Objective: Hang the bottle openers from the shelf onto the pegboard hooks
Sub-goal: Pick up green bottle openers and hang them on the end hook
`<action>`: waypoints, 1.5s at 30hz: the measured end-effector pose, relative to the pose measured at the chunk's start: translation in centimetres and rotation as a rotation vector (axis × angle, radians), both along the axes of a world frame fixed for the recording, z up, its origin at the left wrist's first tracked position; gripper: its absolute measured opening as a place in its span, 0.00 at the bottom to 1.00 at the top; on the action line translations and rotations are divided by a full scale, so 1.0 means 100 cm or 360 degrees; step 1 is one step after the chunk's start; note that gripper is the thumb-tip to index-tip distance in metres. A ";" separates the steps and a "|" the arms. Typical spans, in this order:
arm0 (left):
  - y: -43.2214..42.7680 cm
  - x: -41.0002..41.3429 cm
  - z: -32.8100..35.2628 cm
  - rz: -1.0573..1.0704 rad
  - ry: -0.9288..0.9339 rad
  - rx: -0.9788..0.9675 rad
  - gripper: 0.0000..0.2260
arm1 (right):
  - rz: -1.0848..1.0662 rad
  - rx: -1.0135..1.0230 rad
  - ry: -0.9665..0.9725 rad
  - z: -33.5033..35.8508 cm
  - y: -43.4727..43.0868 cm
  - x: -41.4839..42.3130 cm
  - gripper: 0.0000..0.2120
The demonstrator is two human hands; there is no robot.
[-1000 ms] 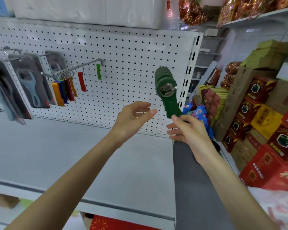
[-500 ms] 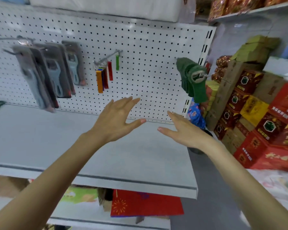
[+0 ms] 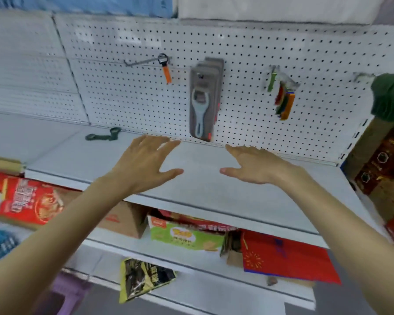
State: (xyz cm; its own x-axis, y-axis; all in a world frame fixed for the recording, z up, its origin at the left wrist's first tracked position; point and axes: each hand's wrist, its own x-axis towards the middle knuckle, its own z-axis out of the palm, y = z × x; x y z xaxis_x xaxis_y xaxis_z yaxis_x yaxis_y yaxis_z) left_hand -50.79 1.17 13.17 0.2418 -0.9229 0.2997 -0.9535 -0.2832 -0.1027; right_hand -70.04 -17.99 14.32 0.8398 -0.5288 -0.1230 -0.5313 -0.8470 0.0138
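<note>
While all my fingers are straight and spread, holding nothing, my left hand (image 3: 143, 162) and right hand (image 3: 257, 167) hover over the shelf (image 3: 214, 189), apart from each other. One dark green opener (image 3: 101, 136) lies flat on the shelf, off to the left of my left hand, near the pegboard (image 3: 237, 37). That looks like my next pick. Above it, a hook (image 3: 139, 62) carries just one orange opener (image 3: 167, 75), so there's room.

Risks now: a hasty pinch on something lying flat could skid it back against the board, and if its ring misses the hook tip, it drops.

Further out, grey carded openers (image 3: 203, 101), a coloured bunch (image 3: 283, 101) and green ones (image 3: 389, 96) already hang. Below, a cardboard box (image 3: 123, 220) shows only its side, contents hidden. Cartons (image 3: 382, 164) at right look shut.
</note>
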 end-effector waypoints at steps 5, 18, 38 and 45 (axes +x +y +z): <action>0.048 0.064 0.005 0.0181 0.0176 0.0012 0.35 | 0.0118 -0.0063 -0.0016 0.000 0.032 0.071 0.38; 0.091 0.260 -0.046 0.0426 0.0404 0.0029 0.33 | 0.0242 0.0291 -0.0281 -0.048 0.034 0.306 0.35; 0.040 0.530 -0.153 0.0388 0.0919 -0.0059 0.28 | -0.0180 0.0946 -0.0652 -0.167 0.012 0.538 0.26; -0.005 0.598 -0.183 0.0170 0.0911 -0.0122 0.23 | -0.0605 0.0940 -0.1014 -0.196 0.012 0.590 0.23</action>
